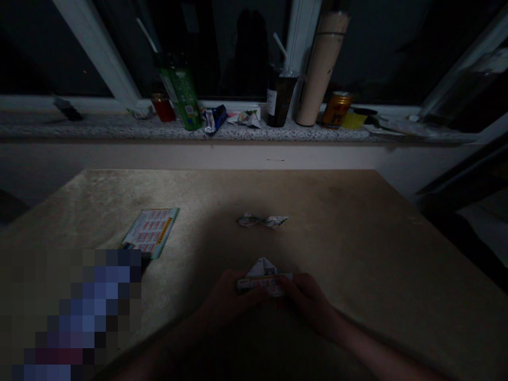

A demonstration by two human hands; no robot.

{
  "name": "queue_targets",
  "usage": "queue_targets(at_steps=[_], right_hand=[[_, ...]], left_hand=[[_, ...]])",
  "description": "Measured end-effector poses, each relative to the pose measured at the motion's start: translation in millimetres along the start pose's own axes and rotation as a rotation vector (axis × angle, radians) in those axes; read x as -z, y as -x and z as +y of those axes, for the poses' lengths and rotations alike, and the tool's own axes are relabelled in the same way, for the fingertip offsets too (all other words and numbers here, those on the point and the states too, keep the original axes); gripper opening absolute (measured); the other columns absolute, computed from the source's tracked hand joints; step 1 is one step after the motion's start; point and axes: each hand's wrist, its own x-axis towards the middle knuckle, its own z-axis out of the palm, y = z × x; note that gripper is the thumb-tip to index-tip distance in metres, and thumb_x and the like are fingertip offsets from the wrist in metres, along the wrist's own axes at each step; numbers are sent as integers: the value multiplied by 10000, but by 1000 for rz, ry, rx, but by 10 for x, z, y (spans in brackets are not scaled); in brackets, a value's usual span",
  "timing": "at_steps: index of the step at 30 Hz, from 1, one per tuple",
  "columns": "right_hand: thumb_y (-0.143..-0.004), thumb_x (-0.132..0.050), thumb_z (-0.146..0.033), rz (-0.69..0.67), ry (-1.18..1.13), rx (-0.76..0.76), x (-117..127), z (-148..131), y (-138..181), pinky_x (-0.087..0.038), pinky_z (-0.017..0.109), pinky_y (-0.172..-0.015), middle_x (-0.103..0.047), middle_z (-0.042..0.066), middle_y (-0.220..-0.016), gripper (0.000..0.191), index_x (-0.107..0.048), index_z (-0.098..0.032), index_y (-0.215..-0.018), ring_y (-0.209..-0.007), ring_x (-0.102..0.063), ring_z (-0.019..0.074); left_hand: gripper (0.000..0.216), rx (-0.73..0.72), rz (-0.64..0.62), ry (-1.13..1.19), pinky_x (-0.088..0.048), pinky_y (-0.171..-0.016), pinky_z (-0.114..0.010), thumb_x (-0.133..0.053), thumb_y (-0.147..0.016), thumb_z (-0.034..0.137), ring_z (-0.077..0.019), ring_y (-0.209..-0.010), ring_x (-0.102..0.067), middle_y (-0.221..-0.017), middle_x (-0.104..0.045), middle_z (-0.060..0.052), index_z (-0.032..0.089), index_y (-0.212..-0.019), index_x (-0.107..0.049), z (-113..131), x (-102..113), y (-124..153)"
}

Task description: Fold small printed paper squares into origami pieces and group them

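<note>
Between my two hands is a sheet of printed paper (263, 268), folded to a point at its far side with a straight band across its near side. My left hand (234, 297) grips the band's left end, thumb lying along the near edge. At the other end, my right hand (304, 293) pinches the same paper with the thumb on top. Just beyond it on the table lies a small folded paper piece (262, 220), shaped like a bow with two pointed ends. Some fingertips are hidden under the paper, and the light is dim.
A printed calendar-like sheet or booklet (153, 231) lies on the wooden table (337, 222) at left, beside a pixelated patch. Along the stone windowsill (234, 136) stand a green bottle (184, 98), a dark cup with a straw (280, 100), a tall beige flask (323, 69) and a golden can (336, 110).
</note>
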Motion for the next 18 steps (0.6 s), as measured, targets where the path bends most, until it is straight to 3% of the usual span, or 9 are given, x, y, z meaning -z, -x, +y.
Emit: queue_targets(at_steps=[4, 8, 12, 18], right_hand=[[-891, -392, -503, -9, 16, 31, -5, 11, 4, -350, 198, -492, -527, -11, -582, 473, -606, -149, -663, -528, -449, 100], [-860, -478, -460, 134, 74, 57, -4, -15, 11, -401, 218, -540, -581, 12, -675, 339, -603, -158, -768, -608, -509, 131], [-876, -446, -453, 166, 80, 92, -3, -51, 18, -431, 239, -593, -604, 26, -706, 342, -593, -170, -754, -650, -541, 147], [-879, -439, -457, 174, 101, 68, -2, 4, 23, -409, 233, -566, -599, 25, -690, 372, -572, -164, -692, -620, -529, 138]], left_hand=[[374, 7, 5, 28, -378, -509, -205, -564, -743, 489, -143, -573, -525, -590, -588, 8, 136, -702, -681, 20, -2, -31], [384, -10, -7, 84, -373, -503, -204, -536, -770, 471, -136, -549, -535, -600, -623, -6, 124, -694, -680, 28, 20, -45], [371, -23, -31, 66, -408, -539, -216, -549, -769, 455, -157, -598, -576, -659, -669, -29, 119, -735, -702, 39, 26, -40], [373, 37, 41, 65, -444, -569, -232, -601, -719, 465, -207, -689, -618, -701, -691, -32, 121, -800, -720, 102, -8, -18]])
